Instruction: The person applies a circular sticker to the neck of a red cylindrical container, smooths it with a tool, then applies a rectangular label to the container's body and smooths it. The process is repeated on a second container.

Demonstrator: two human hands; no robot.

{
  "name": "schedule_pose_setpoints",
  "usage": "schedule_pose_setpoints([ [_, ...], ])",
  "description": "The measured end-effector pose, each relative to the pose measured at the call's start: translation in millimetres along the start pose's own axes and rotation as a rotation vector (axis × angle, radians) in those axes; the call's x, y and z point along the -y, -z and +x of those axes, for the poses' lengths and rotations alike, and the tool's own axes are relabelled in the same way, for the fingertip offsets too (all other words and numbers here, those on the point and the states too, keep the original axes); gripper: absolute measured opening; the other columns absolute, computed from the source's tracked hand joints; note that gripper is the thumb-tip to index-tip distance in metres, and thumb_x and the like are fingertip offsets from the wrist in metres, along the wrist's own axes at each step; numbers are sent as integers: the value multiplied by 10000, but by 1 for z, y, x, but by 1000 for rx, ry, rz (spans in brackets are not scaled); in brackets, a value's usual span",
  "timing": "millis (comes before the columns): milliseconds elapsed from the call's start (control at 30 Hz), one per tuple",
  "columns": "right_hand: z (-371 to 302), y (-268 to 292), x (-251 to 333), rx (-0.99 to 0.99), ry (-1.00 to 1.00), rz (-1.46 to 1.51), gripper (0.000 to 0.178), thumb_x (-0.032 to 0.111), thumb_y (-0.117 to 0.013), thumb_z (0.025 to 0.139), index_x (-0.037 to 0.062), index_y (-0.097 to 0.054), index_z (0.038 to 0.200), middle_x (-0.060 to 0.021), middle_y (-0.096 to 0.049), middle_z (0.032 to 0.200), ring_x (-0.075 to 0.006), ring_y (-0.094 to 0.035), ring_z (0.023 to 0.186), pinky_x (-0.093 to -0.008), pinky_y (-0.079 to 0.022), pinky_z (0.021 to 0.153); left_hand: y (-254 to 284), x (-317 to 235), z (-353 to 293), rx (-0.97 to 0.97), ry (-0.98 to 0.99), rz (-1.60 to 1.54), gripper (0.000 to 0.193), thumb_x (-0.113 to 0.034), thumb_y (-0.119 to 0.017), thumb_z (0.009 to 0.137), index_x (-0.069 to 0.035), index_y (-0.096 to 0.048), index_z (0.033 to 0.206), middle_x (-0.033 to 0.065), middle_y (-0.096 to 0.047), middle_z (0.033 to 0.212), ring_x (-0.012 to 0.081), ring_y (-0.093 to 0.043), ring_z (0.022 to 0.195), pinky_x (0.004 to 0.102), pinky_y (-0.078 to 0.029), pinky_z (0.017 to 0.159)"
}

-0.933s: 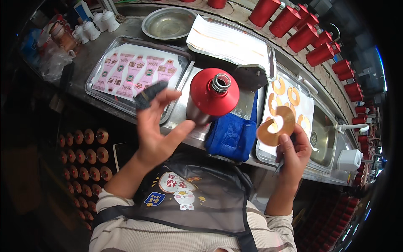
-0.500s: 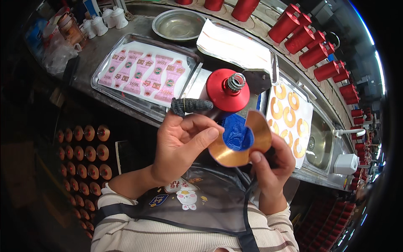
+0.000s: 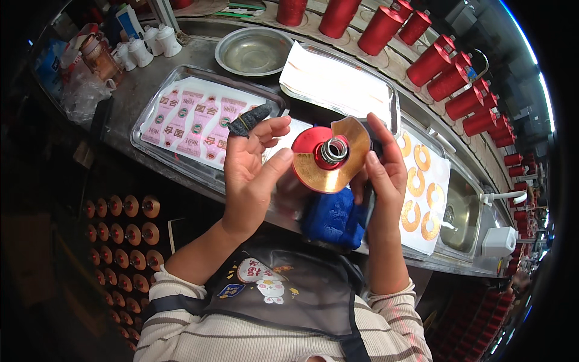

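Note:
A gold C-shaped label (image 3: 319,180) lies around the threaded neck of a red bottle (image 3: 310,137), over its shoulder, with its gap toward the upper left. My right hand (image 3: 389,172) grips the label's right side, thumb on its edge and index finger stretched upward. On the left, my left hand (image 3: 247,175) is open with fingers apart and bent; its thumb tip is at the label's left edge. A dark knit finger cover (image 3: 249,120) sits on its index finger. Below the bottle is a blue cushioned block (image 3: 335,217); the bottle's lower body is mostly hidden.
Pink-printed labels lie on a metal tray (image 3: 136,136) at left. More gold C-shaped labels dot a white sheet (image 3: 443,175) at right, beside a sink (image 3: 461,232). A metal bowl (image 3: 253,51) and a paper-covered tray (image 3: 338,78) stand behind. Red bottles (image 3: 428,64) line the far conveyor.
The gold label has moved up from in front of the bottle onto its neck and shoulder. My left hand has let go of the label's edge and its fingers have spread.

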State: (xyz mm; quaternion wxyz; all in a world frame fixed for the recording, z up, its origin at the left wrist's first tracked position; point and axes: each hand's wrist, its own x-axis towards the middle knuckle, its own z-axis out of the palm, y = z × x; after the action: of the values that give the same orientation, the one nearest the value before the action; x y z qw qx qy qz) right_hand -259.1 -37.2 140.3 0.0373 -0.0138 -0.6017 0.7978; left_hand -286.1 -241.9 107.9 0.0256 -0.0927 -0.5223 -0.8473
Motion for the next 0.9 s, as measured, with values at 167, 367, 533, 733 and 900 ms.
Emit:
schedule_pose_setpoints([
  [167,-15,-15,-13,-29,106,-91,755,3,-681,878,-11,-311,1536,-153,-454,1470,-53,-632,761,-157,-465,568,-11,-2,-7,233,210,-120,737,-11,-638,886,37,-272,1524,193,-389,1549,257,-389,1438,423,-285,1204],
  [367,-16,-23,-16,-43,203,-304,835,-19,-746,830,-27,-296,1534,-159,-358,1562,-84,-675,857,-149,-506,600,-3,1,-2,191,264,-231,657,12,-627,889,42,-344,1481,201,-432,1521,263,-456,1399,427,-347,1181],
  [533,-15,-24,-14,-56,153,-271,790,-12,-729,855,-23,-314,1527,-157,-361,1560,-114,-686,939,-167,-553,670,-5,0,-3,166,276,-264,626,13,-617,899,48,-362,1470,206,-440,1516,264,-466,1394,425,-347,1182],
  [733,-15,-25,-9,-46,133,-236,714,16,-678,909,-16,-322,1528,-163,-359,1563,-168,-672,1058,-232,-579,801,-4,3,-2,180,233,-219,639,7,-620,901,46,-359,1483,202,-447,1511,262,-461,1396,418,-342,1184],
  [900,-14,-22,-11,-35,161,-212,685,17,-656,922,-21,-330,1523,-170,-352,1576,-186,-661,1104,-254,-573,842,-7,4,-4,207,193,-189,659,16,-622,899,47,-341,1495,201,-442,1517,258,-454,1397,421,-337,1187],
])
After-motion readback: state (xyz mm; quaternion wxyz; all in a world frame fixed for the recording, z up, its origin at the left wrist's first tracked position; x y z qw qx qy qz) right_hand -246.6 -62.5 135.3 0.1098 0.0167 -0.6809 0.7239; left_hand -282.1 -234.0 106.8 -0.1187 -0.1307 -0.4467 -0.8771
